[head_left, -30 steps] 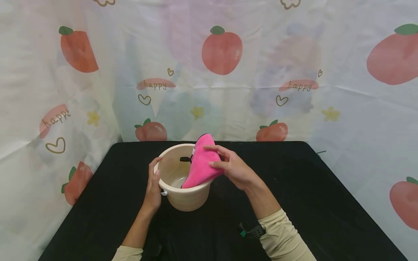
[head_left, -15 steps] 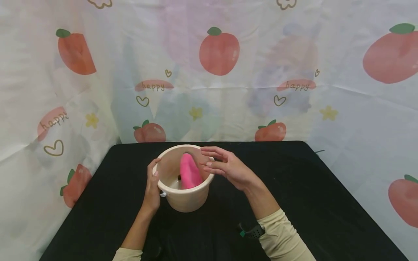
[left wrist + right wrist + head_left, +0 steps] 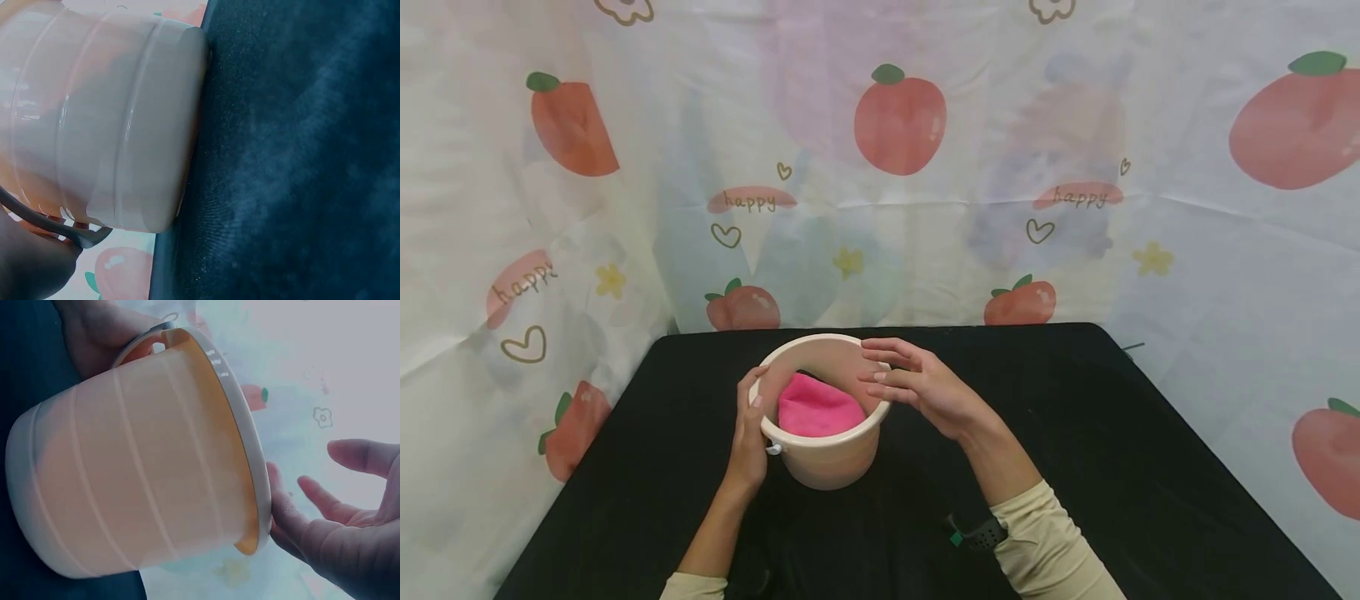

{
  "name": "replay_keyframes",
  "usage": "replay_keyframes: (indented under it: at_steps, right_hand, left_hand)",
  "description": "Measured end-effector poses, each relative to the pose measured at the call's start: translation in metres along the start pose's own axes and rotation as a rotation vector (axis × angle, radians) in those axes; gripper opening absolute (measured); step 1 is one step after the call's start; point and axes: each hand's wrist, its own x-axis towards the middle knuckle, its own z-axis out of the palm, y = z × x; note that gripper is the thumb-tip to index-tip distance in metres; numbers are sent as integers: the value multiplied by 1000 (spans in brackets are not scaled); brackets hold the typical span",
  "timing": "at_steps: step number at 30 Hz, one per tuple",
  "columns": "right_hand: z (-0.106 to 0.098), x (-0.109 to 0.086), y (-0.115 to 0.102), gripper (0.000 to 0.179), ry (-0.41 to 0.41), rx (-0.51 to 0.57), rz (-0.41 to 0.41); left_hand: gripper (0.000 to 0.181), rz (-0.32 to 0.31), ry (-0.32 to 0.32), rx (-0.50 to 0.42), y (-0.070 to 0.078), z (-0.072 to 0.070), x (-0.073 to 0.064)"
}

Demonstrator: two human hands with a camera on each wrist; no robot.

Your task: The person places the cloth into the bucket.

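Note:
A cream bucket (image 3: 827,460) with a white handle knob at its near left stands on the black table. Inside it lies a bright pink fuzzy cloth item (image 3: 820,408), its lower part hidden by the near wall. My left hand (image 3: 749,442) grips the bucket's left rim, fingertips over the edge. Over at the right rim, my right hand (image 3: 928,390) has its fingers spread and holds nothing. In the right wrist view, a fingertip of this hand (image 3: 337,531) is right at the rim, and the bucket handle (image 3: 140,342) runs beside the other hand.
The black table (image 3: 1045,450) extends around the bucket. A pale curtain (image 3: 955,250) printed with peaches, hearts and "happy" surrounds its back and sides. On my right wrist sits a black strap (image 3: 985,535) with a green piece.
The right hand has let go of the pink cloth item, which has dropped into the bucket and slumped flat. The left hand has stayed on the rim.

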Motion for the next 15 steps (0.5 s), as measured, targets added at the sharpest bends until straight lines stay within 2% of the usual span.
replay_keyframes:
  at_steps: [8,15]
  right_hand:
    - [-15,-13,-3,56,10,-78,-6]
    - [-35,-26,-4,52,78,-161,11]
  left_hand:
    - [54,-14,17,22,0,-4,-1]
    - [54,-10,6,42,-2,-9,-2]
